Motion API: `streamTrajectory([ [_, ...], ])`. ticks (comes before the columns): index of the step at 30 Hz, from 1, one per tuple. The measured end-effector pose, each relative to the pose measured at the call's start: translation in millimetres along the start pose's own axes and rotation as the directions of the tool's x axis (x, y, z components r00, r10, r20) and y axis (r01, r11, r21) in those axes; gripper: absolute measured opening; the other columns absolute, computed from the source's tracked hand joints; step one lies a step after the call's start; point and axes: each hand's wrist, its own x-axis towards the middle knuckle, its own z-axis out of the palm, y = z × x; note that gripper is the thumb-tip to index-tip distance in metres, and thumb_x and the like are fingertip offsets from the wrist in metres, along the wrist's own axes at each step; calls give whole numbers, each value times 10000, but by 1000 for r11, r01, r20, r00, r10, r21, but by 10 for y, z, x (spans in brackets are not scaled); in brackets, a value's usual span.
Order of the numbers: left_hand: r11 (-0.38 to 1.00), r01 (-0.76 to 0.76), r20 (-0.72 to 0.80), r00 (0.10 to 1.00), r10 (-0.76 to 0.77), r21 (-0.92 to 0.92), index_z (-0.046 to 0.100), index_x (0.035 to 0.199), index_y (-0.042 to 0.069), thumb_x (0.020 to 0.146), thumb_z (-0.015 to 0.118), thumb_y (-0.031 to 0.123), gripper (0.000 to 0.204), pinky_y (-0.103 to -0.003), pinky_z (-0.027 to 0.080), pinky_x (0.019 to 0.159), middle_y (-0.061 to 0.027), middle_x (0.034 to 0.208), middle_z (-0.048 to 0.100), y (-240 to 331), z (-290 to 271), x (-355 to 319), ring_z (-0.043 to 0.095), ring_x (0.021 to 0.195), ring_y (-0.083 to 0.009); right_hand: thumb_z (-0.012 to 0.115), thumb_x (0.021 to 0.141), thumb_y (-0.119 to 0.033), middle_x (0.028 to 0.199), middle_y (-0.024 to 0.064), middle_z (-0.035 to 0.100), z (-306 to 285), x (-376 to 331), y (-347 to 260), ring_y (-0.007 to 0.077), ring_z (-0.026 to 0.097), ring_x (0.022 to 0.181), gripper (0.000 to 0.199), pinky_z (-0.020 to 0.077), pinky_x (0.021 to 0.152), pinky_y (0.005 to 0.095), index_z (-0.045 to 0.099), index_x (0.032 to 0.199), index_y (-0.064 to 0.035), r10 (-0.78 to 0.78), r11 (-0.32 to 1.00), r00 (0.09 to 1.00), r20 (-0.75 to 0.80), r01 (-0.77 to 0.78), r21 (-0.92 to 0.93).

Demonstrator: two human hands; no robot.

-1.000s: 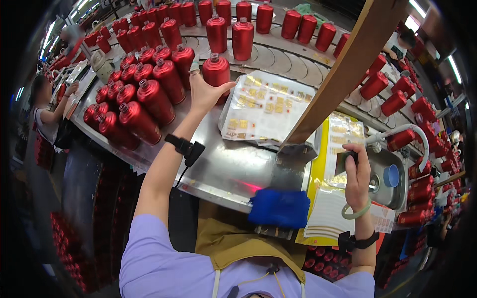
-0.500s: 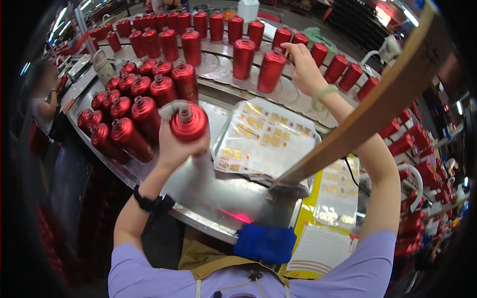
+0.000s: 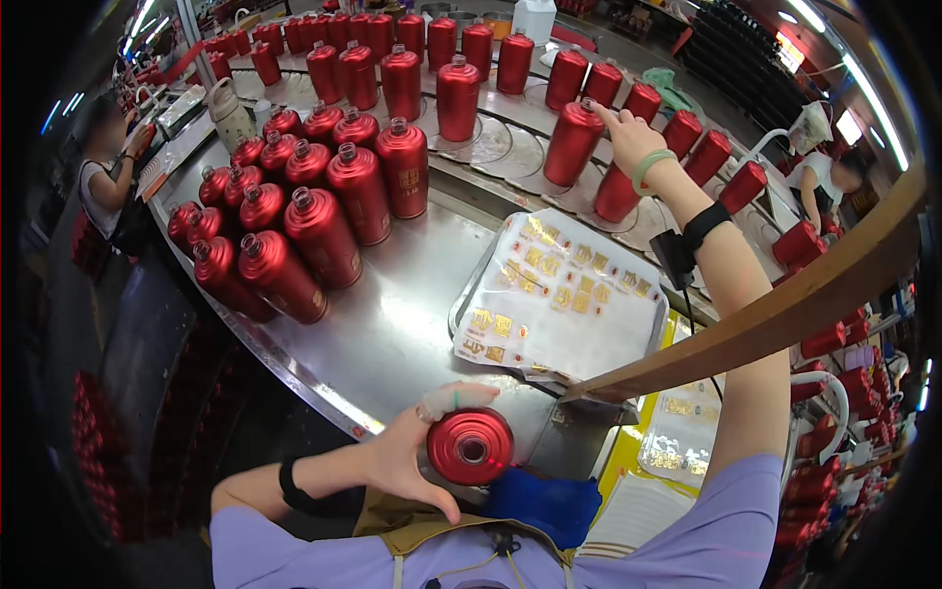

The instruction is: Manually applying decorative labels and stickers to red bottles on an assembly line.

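A red bottle (image 3: 471,447), seen from above, is upright near the metal table's front edge. My left hand (image 3: 407,456) curves around its left side. The fingers, covered at the tips, lie along the bottle's far side, while the thumb stands off from it. My right hand (image 3: 633,137) reaches over the conveyor with fingers stretched; a fingertip meets the neck of a red bottle (image 3: 574,145), or nearly so, and the thumb is hidden. Below this hand, another red bottle (image 3: 616,193) has its top covered. A cluster of red bottles (image 3: 329,236) stands left on the table.
A tray (image 3: 459,319) lined with a white sheet of gold labels (image 3: 584,299) lies mid-table. A slanted wooden bar (image 3: 746,339) crosses at right, above more label sheets (image 3: 682,432). Near my waist is a blue cloth (image 3: 545,506). Other people work at left and far right.
My left hand has brought its bottle from beside the cluster to the table's front edge, and its thumb has spread. Conveyor bottles have shifted right past my right hand.
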Motion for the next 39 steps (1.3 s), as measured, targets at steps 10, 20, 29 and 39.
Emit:
streamTrajectory([
  [10, 907, 198, -7, 976, -216, -373, 323, 1568, -25, 938, 641, 661, 984, -418, 296, 1227, -186, 1581, 431, -191, -90, 16, 418, 1469, -286, 538, 1017, -190, 1256, 219, 655, 183, 170, 460, 440, 651, 1145, 347, 521, 975, 525, 535, 1348, -86, 89, 975, 996, 1, -88, 206],
  [20, 989, 75, -110, 990, -89, -129, 287, 1585, -37, 989, 604, 566, 905, -446, 250, 1244, -197, 1611, 371, -239, -267, 172, 356, 1502, -307, 612, 1004, -307, 1179, 172, 616, 34, -120, 558, 412, 622, 1140, 291, 525, 954, 514, 705, 1165, -83, 33, 960, 999, 36, -41, 276],
  [29, 837, 69, -484, 840, 245, 543, 259, 1590, -36, 754, 934, 350, 1142, -452, 334, 1215, -241, 1571, 398, -437, -820, 890, 420, 1460, -344, 680, 946, -184, 978, 128, 576, -855, -531, -967, 361, 656, 863, 126, 530, 736, 465, 702, 1049, -114, -584, 560, 686, -435, 728, 396],
  [39, 896, 214, -724, 673, 153, 388, 429, 1435, 24, 661, 949, 116, 936, -381, 459, 1113, -133, 1371, 562, -625, -564, 565, 579, 1267, -238, 757, 839, -115, 1080, 112, 553, -732, -755, -1877, 333, 670, 864, 258, 550, 772, 457, 665, 1077, -149, -812, 212, 373, -449, 905, 369],
])
